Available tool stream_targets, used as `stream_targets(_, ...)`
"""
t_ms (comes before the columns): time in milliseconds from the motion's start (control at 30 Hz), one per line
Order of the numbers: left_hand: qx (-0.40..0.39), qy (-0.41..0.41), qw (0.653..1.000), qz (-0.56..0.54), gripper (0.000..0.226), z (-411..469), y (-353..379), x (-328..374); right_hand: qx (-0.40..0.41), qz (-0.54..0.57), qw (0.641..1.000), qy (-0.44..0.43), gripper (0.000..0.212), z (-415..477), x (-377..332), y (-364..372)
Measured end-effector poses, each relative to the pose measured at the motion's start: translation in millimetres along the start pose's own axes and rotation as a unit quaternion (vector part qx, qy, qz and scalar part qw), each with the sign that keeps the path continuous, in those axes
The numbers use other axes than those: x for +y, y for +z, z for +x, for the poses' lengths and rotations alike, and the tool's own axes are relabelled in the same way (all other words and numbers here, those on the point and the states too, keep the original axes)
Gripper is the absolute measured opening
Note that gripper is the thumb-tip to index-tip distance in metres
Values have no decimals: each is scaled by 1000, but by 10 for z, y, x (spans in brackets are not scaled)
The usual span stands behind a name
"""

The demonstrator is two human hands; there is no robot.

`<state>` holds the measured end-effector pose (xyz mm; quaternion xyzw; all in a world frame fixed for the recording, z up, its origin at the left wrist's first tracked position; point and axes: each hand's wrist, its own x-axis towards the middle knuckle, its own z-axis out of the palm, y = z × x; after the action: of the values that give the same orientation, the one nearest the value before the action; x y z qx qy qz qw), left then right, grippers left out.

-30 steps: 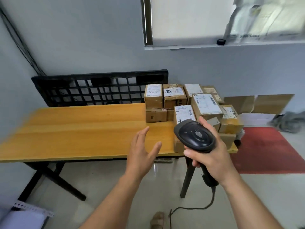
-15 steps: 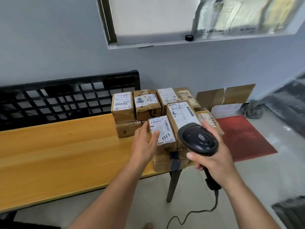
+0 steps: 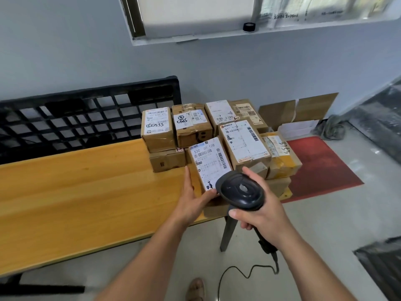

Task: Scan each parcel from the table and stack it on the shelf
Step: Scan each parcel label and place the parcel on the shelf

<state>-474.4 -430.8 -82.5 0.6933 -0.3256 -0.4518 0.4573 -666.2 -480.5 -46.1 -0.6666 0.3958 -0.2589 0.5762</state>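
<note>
Several brown cardboard parcels with white labels are stacked on the right end of the wooden table [image 3: 76, 192]. My left hand [image 3: 193, 198] grips the nearest parcel [image 3: 209, 161] by its near end, thumb on the label side and fingers along its left side. My right hand [image 3: 260, 213] holds a black corded barcode scanner [image 3: 240, 191], whose head hovers just over the near corner of that parcel. Behind it lie a larger labelled parcel [image 3: 242, 140] and other boxes [image 3: 157, 127]. No shelf is in view.
A black plastic pallet [image 3: 86, 114] leans against the wall behind the table. Flattened cardboard [image 3: 297, 107] and a red mat [image 3: 321, 166] lie on the floor to the right. The scanner cable [image 3: 245, 272] trails on the floor. Dark shapes sit at the right edge.
I have stepped closer to the parcels. My left hand went from open in the air to gripping the nearest parcel. The scanner moved in over that parcel's near corner.
</note>
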Motion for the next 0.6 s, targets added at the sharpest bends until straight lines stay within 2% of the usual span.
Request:
stream_targets(133, -45, 58, 997, 0, 101, -56, -11, -6, -16, -1, 1000, 4, 97, -11, 12, 33)
stream_targets(267, -12, 90, 996, -9, 88, -98, -73, 1, -30, 15, 999, 2, 95, -17, -11, 60)
stream_targets(467, 59, 101, 993, -13, 123, -246, -298, 19, -51, 29, 998, -29, 95, -86, -221, 127)
stream_targets(600, 91, 102, 990, -16, 126, -389, -426, 26, -52, 86, 992, -79, 91, -250, -483, 171)
